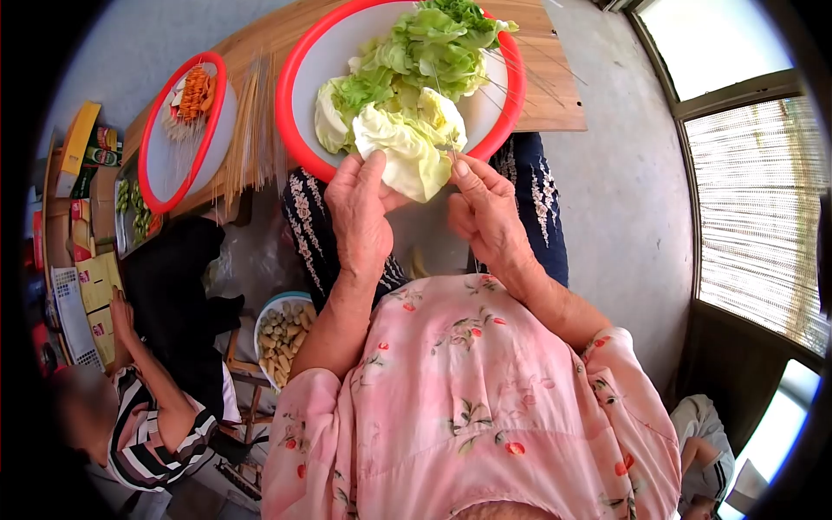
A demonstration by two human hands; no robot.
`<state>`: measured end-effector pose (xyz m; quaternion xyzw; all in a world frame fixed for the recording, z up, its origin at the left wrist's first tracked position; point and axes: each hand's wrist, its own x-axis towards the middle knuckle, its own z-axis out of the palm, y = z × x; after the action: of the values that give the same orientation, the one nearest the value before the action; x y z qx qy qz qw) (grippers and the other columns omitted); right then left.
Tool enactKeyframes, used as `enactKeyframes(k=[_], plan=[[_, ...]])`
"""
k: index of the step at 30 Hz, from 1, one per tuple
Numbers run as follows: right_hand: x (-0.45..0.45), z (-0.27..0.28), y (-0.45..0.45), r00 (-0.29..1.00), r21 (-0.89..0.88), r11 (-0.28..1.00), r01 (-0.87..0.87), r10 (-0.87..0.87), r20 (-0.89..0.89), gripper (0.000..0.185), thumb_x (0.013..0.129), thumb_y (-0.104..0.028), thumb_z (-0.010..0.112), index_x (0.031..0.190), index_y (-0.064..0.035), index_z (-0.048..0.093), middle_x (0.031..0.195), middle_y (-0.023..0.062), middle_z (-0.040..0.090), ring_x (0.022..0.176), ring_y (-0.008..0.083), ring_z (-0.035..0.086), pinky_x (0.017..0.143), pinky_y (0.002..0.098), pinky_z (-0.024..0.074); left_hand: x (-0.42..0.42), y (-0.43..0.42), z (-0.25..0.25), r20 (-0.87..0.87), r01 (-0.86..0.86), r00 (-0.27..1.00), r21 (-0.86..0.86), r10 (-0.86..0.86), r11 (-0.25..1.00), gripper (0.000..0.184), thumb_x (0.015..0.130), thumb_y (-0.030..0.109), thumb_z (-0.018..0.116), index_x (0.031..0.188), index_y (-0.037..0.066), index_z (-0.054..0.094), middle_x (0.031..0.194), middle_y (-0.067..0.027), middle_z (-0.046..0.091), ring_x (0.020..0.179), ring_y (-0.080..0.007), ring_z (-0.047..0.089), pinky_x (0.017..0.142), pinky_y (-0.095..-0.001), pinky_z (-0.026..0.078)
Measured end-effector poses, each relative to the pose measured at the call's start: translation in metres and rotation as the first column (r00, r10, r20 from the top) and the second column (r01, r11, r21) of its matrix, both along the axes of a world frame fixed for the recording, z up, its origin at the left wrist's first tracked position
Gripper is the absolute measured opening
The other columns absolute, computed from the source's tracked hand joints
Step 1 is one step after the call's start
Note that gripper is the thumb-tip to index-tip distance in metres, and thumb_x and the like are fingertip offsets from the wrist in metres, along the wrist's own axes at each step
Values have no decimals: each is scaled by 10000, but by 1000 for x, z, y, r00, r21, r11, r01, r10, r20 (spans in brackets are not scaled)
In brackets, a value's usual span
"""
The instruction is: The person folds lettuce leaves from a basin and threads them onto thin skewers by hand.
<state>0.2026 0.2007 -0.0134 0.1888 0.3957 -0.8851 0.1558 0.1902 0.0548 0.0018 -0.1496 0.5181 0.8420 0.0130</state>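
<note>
Wood desk (562, 111), gray floor (620, 191) | red-rimmed basin (285, 87) of lettuce (425, 48) at desk | leaf (399, 147) over basin's near rim, left hand's (357, 199) fingers pinching it | right hand's (490, 208) fingers pinching what looks like a stick (453, 153) | step: likely poking stick through leaf; next seems to need a soft, steady push | leaf floppy, crinkly; stick thin

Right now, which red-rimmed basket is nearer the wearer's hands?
The larger basket, holding lettuce, next to the left hand and right hand; the smaller basket sits farther left.
</note>
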Motion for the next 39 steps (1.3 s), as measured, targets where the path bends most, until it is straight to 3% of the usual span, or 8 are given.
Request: enactKeyframes(k=[3,6,9,15,24,27,33,39], plan=[[-1,1,0,998,84,996,-25,30,-50,335,882,-168,621,1155,17,563,579,-23,507,363,38,298,330,214,231,-2,-1,4,8,-2,1000,6,2,1000,258,919,130,491,1110,-41,527,1034,-138,617,884,-222,650,702,-355,581],[1,-1,2,997,44,999,-6,9,-72,284,867,-151,640,1115,-24,585,694,-38,571,407,23,337,364,194,254,-2,2,4,-10,-14,1000,2,14,1000,253,909,99,488,1113,-47,523,1051,-142,610,885,-231,650,711,-365,584],[0,5,-5,977,325,932,158,-100,-189,299,840,-101,664,1116,-23,580,716,-27,595,448,9,385,385,181,280,0,1,1,7,5,1000,-52,-5,999,251,900,74,482,1117,-47,521,1056,-143,607,882,-230,649,707,-364,586],[-3,-9,4,969,474,879,39,83,-234,230,791,-36,694,1011,-32,630,982,-7,589,657,14,496,538,165,409,1,4,0,-31,32,999,-71,-34,997,249,894,78,498,1107,-48,532,1026,-130,618,860,-201,650,667,-340,585],[0,-18,8,873,339,934,110,72,-482,102,790,10,675,887,-19,664,1155,54,523,769,37,534,692,188,446,-6,1,-13,-17,-24,1000,-123,22,992,213,870,56,541,1065,-25,566,978,-93,637,783,-152,651,620,-287,564],[-2,-18,9,859,388,916,105,113,-499,101,796,13,672,892,-19,665,1197,58,496,793,39,545,713,185,445,-5,0,-25,-9,23,1000,-259,-27,966,196,868,50,543,1046,-24,579,972,-86,639,764,-130,639,614,-265,551],[-9,-28,1,904,290,950,113,23,-426,103,794,-5,681,894,-23,668,1187,50,491,800,50,565,702,191,471,0,5,-14,33,157,988,-147,-153,977,260,895,124,560,1105,-30,564,981,-97,633,799,-136,643,640,-270,566],[-7,-32,-4,902,416,889,189,10,-432,113,789,5,675,900,-9,656,1115,52,517,730,54,566,630,191,484,4,5,-17,-16,172,984,-151,-176,974,296,899,173,576,1114,-29,565,967,-83,637,804,-106,626,670,-245,534]])
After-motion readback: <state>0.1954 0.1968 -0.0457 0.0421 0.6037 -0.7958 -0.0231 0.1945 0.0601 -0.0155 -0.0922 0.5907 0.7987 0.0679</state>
